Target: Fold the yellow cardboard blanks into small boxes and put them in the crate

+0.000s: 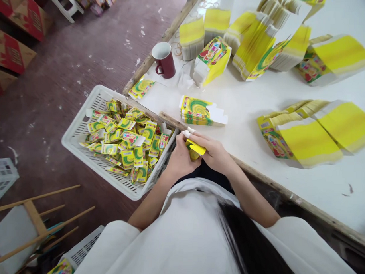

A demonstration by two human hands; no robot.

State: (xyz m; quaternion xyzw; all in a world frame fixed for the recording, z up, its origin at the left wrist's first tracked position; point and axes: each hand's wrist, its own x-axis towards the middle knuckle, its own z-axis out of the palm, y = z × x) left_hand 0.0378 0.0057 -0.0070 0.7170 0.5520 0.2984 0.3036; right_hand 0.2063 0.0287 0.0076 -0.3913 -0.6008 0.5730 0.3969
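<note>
Just off the table's front edge, both hands close round a small yellow carton (196,148). My left hand (181,157) grips it from the left, its lower end partly hidden by the fingers. From the right, my right hand (213,152) pinches the upper part; white wraps cover some fingertips. On the table ahead lies a short stack of flattened printed cartons (198,111), white flaps to the right. To the left of my hands stands a white plastic basket (81,127) holding many small yellow-green cartons.
A maroon mug (166,64) stands near the table's left edge, beside a single flat carton (141,87). Bundles of yellow carton blanks (314,137) sit along the right and back. Red-brown boxes (20,15) and an overturned wooden stool (33,215) are on the floor.
</note>
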